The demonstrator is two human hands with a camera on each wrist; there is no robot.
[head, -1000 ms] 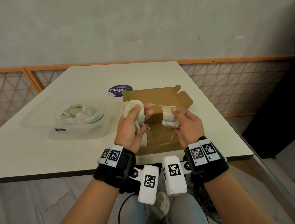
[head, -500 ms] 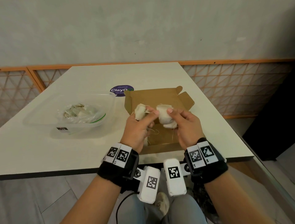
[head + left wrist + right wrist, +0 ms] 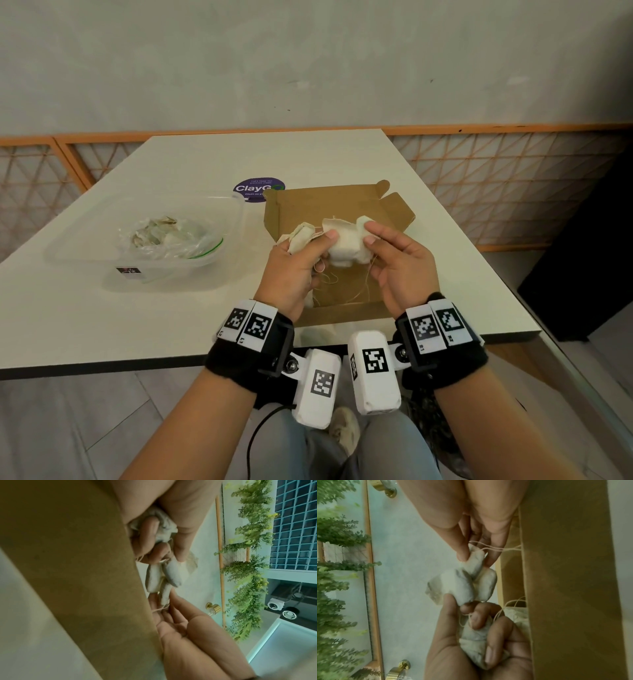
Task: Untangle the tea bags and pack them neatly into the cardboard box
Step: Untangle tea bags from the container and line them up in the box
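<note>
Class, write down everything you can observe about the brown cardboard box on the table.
The cardboard box is plain brown corrugated card, shallow and open, its lid tilted up at the far side with small flaps at the right. It sits near the front edge of the white table, beside a clear plastic tub. Loose strings trail onto its floor from the tea bags that the left hand and right hand hold above it.

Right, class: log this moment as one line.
left hand: grips tea bags | right hand: pinches tea bags | strings: tangled | over box
</note>
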